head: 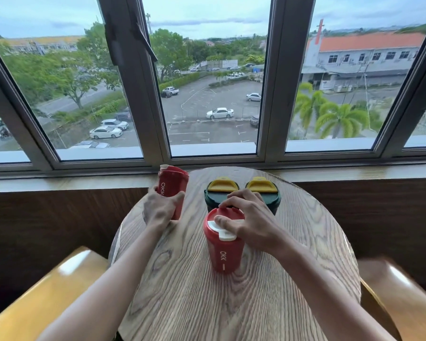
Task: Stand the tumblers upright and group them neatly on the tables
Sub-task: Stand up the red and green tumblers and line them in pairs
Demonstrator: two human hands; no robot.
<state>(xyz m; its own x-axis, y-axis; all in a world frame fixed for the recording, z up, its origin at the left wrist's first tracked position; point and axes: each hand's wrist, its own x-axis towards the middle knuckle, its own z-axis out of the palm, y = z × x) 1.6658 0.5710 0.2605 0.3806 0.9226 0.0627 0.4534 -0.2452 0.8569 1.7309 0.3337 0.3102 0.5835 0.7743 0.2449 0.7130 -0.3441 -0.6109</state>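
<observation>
On the round wooden table [231, 303] a red tumbler with a white lid [223, 252] stands upright near the middle. My right hand [249, 217] rests on its lid, fingers curled over the rim. A second red tumbler [170, 185] is at the table's far left edge, upright and slightly tilted, with my left hand [160, 207] wrapped around its lower body. Two dark green tumblers with yellow lids stand side by side behind the near red one: the left green tumbler [219, 190] and the right green tumbler [263, 188], partly hidden by my right hand.
A wood-panelled wall and window sill [59, 180] run just behind the table. Tan chairs flank the table at the lower left [47, 291] and lower right [399, 291]. The near half of the tabletop holds only my forearms.
</observation>
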